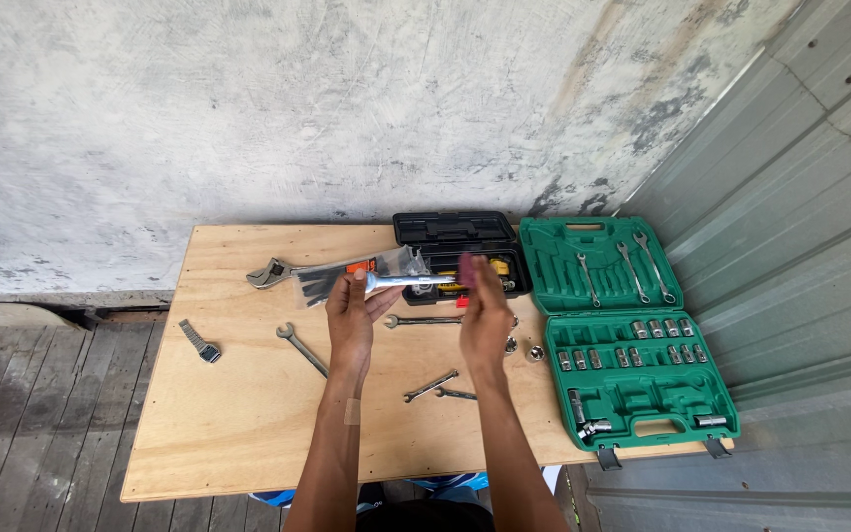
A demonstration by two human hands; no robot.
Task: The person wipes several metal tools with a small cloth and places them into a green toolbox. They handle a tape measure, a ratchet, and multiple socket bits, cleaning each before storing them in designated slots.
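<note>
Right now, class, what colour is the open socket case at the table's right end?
Green: the open socket case is green inside and out, best seen in the head view.

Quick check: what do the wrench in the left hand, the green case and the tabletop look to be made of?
Wrench in the left hand: likely polished or chromed steel, bright silvery glare. Green case: apparently moulded plastic, uniform matte colour with shaped tool recesses. Tabletop: seemingly unfinished plywood, pale grain, raw edge.
</note>
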